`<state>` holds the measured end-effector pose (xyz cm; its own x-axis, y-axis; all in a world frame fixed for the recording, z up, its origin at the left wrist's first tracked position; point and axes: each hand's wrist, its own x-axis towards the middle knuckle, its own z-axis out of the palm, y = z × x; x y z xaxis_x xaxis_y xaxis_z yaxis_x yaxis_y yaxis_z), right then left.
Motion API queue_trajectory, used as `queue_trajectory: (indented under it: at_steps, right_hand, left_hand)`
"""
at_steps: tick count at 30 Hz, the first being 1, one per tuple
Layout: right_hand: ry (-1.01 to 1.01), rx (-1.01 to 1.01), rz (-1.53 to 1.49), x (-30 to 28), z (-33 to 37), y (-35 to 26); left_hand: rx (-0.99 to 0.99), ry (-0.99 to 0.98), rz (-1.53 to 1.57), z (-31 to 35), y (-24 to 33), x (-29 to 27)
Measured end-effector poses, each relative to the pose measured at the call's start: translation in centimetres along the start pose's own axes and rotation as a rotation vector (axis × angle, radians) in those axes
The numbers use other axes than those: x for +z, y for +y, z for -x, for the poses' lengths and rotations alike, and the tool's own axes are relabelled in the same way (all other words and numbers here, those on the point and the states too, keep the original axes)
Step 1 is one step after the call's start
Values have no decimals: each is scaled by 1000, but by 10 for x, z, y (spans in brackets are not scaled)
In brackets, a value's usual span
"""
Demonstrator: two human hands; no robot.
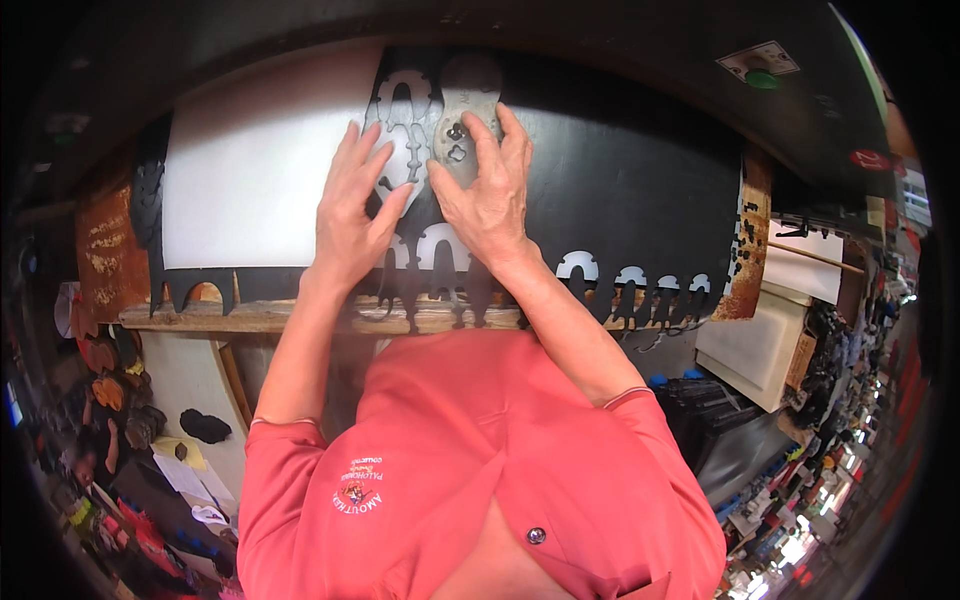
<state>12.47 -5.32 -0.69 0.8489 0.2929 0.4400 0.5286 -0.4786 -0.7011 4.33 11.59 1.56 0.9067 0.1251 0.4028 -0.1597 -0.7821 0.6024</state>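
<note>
A grey, sole-shaped cutting die point(472, 82) with small clover-shaped holes lies on a black sheet point(620, 170). My right hand point(487, 195) rests over its lower part, the fingers spread, the thumb along its left edge and the fingertips toward its right side. Left of the die, the sheet has cut-out openings with pale material showing through, including an arch-shaped cut-out point(404, 88) above a longer one. My left hand point(352, 200) is open beside the longer opening, its fingers spread and its thumb across the lower end. The palm hides part of the sheet's edge.
A white board point(270, 160) lies to the left, reaching to the black sheet. Arched notches run along the sheet's near edge, above a wooden ledge point(250, 315). A dark machine beam with a green button point(762, 78) hangs over the far side. A pale box point(750, 345) stands at right.
</note>
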Motion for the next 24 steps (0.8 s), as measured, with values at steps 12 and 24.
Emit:
queue_trajectory:
  at_steps: [12,24]
  right_hand:
    - [458,92,-255,-145,-11,36]
    - [666,-172,-94,-227,-54,85]
  left_hand:
    - [230,-19,47,88,79,33]
    - [215,160,-136,36,48,60]
